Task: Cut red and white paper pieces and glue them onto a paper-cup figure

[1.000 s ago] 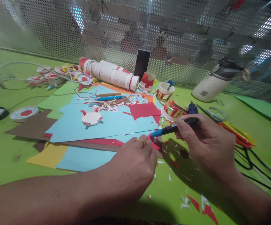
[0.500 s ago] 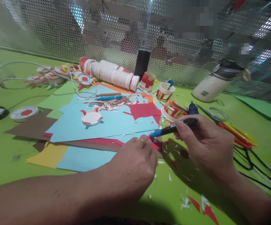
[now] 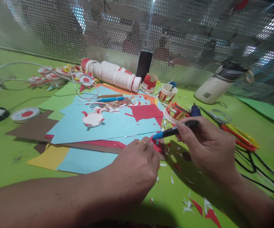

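In my right hand (image 3: 209, 144) is a black marker (image 3: 172, 130) with a blue front end, held tilted between thumb and fingers. Its blue end points down-left, close beside the fingers of my left hand (image 3: 139, 166). That left hand is closed, knuckles up, at the right edge of the coloured paper; whatever its fingers hold is hidden beneath it. Under and beyond the hands lie blue paper sheets (image 3: 80, 131), with a small white disc (image 3: 93, 119) bearing red tabs on top. A red paper piece (image 3: 146, 112) is farther back.
Behind lie stacked paper cups (image 3: 113, 74) on their side. Single cups (image 3: 167, 92), scissors (image 3: 219, 116) and a white bottle (image 3: 213, 85) stand or lie to the right. Decorated discs (image 3: 53, 77) and a cable (image 3: 72, 84) are at left. Paper scraps (image 3: 188, 204) litter the green table.
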### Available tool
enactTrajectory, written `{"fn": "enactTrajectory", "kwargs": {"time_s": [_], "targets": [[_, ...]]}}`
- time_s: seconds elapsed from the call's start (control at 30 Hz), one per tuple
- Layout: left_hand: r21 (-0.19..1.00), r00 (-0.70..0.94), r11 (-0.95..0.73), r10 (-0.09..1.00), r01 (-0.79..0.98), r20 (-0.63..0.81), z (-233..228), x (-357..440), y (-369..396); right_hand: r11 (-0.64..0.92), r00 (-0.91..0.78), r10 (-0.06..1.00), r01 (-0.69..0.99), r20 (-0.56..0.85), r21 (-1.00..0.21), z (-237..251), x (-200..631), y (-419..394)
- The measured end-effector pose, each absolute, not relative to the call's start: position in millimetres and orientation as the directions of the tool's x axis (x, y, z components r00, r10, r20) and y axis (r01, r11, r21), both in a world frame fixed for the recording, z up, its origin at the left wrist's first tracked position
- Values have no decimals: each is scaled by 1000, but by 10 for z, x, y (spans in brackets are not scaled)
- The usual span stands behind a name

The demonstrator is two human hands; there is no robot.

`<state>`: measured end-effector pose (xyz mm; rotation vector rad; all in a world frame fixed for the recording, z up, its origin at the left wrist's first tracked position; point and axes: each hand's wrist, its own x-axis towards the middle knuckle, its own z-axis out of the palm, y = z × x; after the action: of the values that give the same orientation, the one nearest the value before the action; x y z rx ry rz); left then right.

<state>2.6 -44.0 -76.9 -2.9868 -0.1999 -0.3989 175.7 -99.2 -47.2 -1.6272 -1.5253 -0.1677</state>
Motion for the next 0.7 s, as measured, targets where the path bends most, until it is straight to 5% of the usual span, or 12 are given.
{"fn": "enactTrajectory", "kwargs": {"time_s": [0.7], "targets": [[-97,963,-984,121,147,240,-760,37,-443,123,251,739,863,626,-490,-482,1757,-996]]}}
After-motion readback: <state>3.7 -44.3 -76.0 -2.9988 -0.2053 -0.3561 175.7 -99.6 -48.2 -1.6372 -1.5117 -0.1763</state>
